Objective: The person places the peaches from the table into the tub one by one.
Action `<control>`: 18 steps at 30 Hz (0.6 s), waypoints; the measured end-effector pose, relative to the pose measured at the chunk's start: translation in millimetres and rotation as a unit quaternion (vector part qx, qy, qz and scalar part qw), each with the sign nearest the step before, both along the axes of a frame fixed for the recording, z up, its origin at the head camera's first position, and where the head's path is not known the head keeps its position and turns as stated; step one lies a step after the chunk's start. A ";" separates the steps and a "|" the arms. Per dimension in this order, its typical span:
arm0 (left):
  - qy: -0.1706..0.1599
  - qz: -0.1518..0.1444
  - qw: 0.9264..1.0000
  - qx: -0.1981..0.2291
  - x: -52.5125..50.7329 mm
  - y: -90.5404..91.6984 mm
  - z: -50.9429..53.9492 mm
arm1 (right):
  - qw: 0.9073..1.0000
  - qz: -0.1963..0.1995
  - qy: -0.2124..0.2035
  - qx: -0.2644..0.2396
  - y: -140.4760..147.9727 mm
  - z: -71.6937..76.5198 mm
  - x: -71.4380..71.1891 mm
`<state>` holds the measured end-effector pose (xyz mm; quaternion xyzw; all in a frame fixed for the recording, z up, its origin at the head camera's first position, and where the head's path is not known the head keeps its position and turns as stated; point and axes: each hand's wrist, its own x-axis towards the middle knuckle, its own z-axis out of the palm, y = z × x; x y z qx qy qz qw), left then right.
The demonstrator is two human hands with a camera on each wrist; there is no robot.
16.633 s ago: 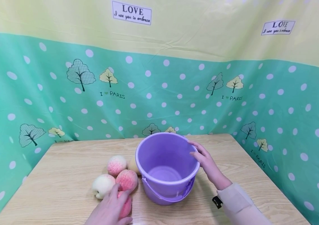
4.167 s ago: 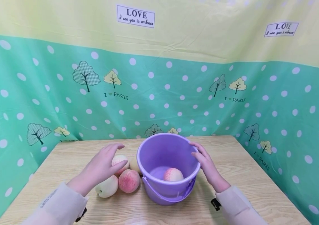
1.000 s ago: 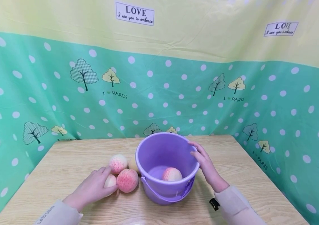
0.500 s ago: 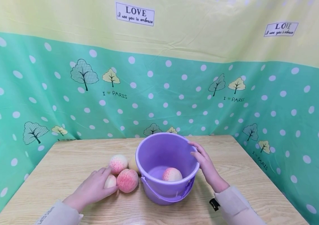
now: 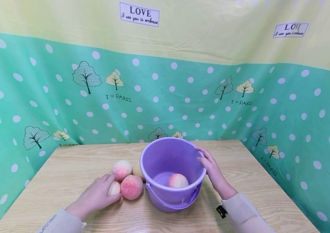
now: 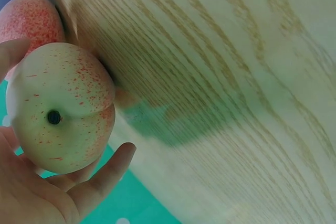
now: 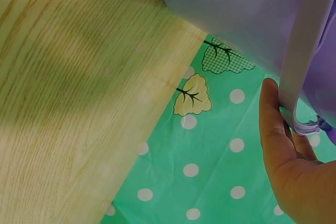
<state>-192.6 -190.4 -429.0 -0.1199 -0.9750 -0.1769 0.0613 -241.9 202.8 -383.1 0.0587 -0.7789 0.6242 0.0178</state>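
Head view: wide-curled left grip [image 5: 96, 193] holds peach [image 5: 114, 189]; right grip [image 5: 216, 173] holds bucket [image 5: 173, 194].

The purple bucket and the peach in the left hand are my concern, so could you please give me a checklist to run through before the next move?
1. Left hand around the pale peach: ok.
2. Right hand in place at the purple bucket: ok.
3. Purple bucket upright: ok.
4. Space inside: ok, only one peach in the bucket shows.
5. Handle clear of the opening: ok, hanging down in front.
6. Pale peach apart from the redder peach: cannot tell.
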 end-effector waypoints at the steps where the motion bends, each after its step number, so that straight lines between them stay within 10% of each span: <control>1: 0.001 0.000 1.000 0.001 0.1 0.1 -0.2 | 1.000 0.001 0.000 0.000 0.0 0.1 0.0; 18: -0.007 0.000 1.000 0.000 -0.8 0.3 -3.9 | 1.000 0.003 0.001 0.002 0.2 1.2 0.7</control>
